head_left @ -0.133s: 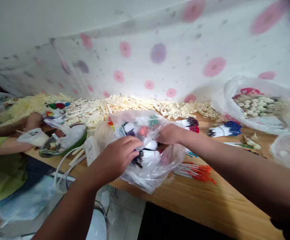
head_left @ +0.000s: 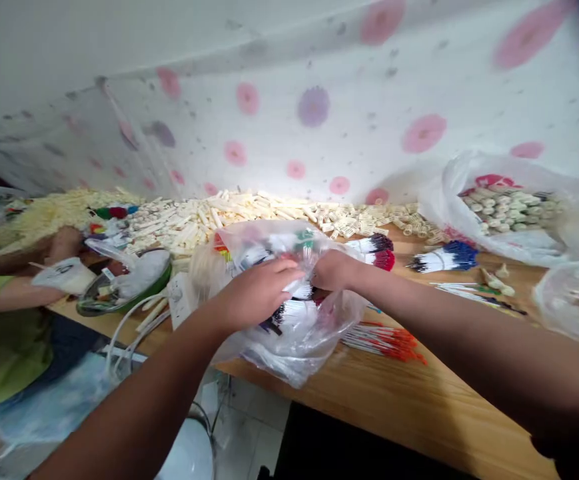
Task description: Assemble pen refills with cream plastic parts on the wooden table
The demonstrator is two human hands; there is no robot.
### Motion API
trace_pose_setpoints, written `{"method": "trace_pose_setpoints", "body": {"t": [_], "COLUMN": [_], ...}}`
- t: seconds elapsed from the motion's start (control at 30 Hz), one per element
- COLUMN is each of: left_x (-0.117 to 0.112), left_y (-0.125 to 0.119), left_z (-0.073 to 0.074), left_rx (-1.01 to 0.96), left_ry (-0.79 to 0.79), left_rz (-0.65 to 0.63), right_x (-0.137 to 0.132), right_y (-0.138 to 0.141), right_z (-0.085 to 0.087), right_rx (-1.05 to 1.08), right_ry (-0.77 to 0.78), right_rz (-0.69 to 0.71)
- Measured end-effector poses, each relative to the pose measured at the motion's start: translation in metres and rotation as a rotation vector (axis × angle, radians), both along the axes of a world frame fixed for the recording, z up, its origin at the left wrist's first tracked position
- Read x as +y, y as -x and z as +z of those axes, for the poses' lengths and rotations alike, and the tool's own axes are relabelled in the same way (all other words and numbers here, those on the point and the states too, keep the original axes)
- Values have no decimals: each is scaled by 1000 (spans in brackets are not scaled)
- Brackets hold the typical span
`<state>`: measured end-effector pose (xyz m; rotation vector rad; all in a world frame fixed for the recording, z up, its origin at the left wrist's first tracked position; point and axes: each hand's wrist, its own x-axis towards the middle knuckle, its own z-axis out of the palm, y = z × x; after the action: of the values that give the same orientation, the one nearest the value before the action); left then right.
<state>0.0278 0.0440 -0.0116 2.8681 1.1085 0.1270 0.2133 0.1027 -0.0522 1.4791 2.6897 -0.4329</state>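
A clear plastic bag (head_left: 289,363) lies on the table in front of me, its mouth spread. Inside it are bundles of thin white sticks with dark tips (head_left: 296,312), along with red and green pieces blurred by the plastic. My left hand (head_left: 262,293) reaches over the bag from the left, fingers stretched out above the bundles, with nothing visible in them. From the right, my right hand (head_left: 334,270) dips into the bag's mouth. Its fingers are bent down and mostly hidden, so what they hold cannot be seen.
Orange-tipped sticks (head_left: 386,341) and a blue-tipped bundle (head_left: 444,257) lie to the right. Cream plastic pieces (head_left: 249,207) are heaped along the back. A filled bag (head_left: 514,220) stands at far right. A co-worker's arm (head_left: 14,293) is at left, near a green basin (head_left: 162,280).
My left hand has moved right across the bag's mouth, and its fingers are straighter. My right hand stays in the bag. The whole view has shifted slightly.
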Motion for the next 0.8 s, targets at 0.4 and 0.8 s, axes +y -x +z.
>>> {"method": "trace_pose_setpoints", "body": {"t": [0.4, 0.8], "left_x": [55, 49], "left_y": [12, 14], "left_z": [-26, -26], "left_rx": [21, 132], "left_ry": [86, -58], "left_rz": [162, 254], "right_x": [13, -2], "right_y": [-8, -2], "right_z": [5, -31], "right_rx": [396, -32], "right_ry": [31, -267], "right_rz": [152, 256]}}
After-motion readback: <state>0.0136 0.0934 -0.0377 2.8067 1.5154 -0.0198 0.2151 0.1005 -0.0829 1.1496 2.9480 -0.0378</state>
